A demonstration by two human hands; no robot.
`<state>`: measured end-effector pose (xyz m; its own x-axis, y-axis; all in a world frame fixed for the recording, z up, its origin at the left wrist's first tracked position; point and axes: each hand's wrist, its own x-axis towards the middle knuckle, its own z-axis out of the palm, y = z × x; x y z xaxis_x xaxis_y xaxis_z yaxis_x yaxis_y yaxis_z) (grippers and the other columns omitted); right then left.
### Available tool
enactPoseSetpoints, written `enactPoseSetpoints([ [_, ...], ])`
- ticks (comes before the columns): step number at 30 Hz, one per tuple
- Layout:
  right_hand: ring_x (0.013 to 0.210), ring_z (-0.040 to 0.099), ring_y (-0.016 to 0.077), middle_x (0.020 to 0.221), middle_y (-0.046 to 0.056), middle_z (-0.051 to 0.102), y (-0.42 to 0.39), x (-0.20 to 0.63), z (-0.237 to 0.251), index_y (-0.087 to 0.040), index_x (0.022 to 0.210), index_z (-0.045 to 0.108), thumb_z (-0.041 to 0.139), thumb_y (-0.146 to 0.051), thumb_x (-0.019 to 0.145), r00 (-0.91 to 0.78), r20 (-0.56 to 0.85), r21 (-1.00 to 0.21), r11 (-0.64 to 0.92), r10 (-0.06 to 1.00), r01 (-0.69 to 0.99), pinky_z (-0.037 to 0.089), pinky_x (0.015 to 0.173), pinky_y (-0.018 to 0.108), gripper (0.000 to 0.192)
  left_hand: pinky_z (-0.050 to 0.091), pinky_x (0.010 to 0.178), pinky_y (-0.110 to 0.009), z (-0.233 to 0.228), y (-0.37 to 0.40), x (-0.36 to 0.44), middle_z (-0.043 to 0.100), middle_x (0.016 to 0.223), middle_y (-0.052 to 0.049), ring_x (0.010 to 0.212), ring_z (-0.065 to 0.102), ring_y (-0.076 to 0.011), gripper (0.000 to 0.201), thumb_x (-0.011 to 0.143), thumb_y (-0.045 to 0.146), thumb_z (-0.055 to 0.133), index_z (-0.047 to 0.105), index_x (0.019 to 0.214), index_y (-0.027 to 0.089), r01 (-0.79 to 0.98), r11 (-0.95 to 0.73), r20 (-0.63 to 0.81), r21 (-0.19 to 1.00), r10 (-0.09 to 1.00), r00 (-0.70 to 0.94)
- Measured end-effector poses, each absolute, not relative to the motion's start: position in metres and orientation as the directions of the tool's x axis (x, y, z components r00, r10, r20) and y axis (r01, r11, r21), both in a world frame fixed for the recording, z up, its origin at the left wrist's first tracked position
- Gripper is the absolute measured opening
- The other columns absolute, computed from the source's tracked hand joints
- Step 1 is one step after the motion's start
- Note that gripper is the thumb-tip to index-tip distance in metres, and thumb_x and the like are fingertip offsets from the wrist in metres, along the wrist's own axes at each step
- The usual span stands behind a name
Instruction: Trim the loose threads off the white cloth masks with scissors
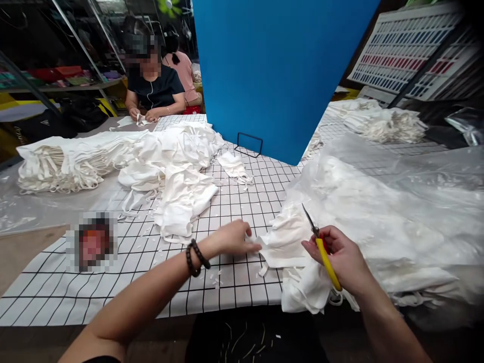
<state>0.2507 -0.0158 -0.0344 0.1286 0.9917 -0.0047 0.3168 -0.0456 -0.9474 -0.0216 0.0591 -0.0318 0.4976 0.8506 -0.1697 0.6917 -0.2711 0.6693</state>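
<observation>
My right hand (336, 254) is closed around yellow-handled scissors (328, 264), whose dark pointed blades angle up and to the left over a pile of white fabric pieces. My left hand (235, 238) reaches across the checked tablecloth with fingers apart. Its fingertips are at the left edge of a white fabric piece (285, 244), and contact is hard to make out. Below the scissors, more white fabric (304, 290) hangs at the table's front edge. Part of the pile to the right lies under clear plastic (378, 201).
Gathered white pieces with straps (64, 161) lie in a long row at left. A blue panel (276, 75) stands upright behind a small black wire stand (249, 145). White scraps dot the checked tablecloth (242, 280). Across the table a co-worker (155, 96) handles white cloth.
</observation>
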Motion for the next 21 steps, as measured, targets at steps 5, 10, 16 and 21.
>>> enactPoseSetpoints([
  [5, 0.073, 0.06, 0.018, 0.088, 0.005, 0.062, -0.021, 0.247, -0.033, -0.022, 0.087, 0.051, 0.079, -0.046, 0.07, 0.035, 0.002, -0.936, -0.011, 0.999, 0.352, 0.053, 0.066, 0.03, 0.041, 0.037, 0.056, -0.027, -0.055, 0.03, 0.001, 0.062, 0.074, -0.006, 0.063, 0.055, -0.018, 0.02, 0.079, 0.036, 0.059, 0.059, 0.072, 0.018, 0.653, -0.171, -0.14, 0.738, 0.908, 0.395],
  [10, 0.08, 0.057, 0.0176, 0.096, 0.004, 0.062, -0.024, 0.224, -0.033, -0.024, 0.099, 0.05, 0.073, -0.04, 0.076, -0.028, 0.084, -0.945, 0.089, 0.996, 0.315, 0.051, 0.073, 0.031, 0.036, 0.037, 0.055, -0.022, -0.048, 0.004, 0.013, 0.055, 0.071, 0.001, 0.06, 0.049, -0.0108, 0.021, 0.083, 0.037, 0.059, 0.051, 0.081, 0.018, 0.235, 0.083, -0.161, 0.969, 0.928, 0.336],
  [16, 0.07, 0.051, 0.0132, 0.089, 0.0, 0.059, -0.017, 0.207, -0.022, -0.024, 0.096, 0.049, 0.065, -0.022, 0.08, -0.21, 0.066, -0.947, 0.127, 0.975, 0.295, 0.047, 0.065, 0.026, 0.023, 0.041, 0.063, -0.021, -0.046, -0.025, 0.034, 0.055, 0.077, 0.002, 0.067, 0.051, -0.0091, 0.028, 0.075, 0.035, 0.075, 0.054, 0.081, 0.016, -0.148, 0.136, -0.106, 0.98, 0.975, 0.195],
  [21, 0.065, 0.047, 0.0122, 0.086, -0.001, 0.057, -0.017, 0.209, -0.021, -0.025, 0.097, 0.049, 0.064, -0.019, 0.079, -0.135, 0.118, -0.95, 0.151, 0.984, 0.272, 0.044, 0.059, 0.025, 0.024, 0.042, 0.064, -0.021, -0.043, -0.035, 0.038, 0.058, 0.066, 0.006, 0.061, 0.054, -0.008, 0.045, 0.066, 0.027, 0.085, 0.055, 0.098, 0.017, -0.423, 0.423, -0.311, 0.802, 0.899, 0.308],
])
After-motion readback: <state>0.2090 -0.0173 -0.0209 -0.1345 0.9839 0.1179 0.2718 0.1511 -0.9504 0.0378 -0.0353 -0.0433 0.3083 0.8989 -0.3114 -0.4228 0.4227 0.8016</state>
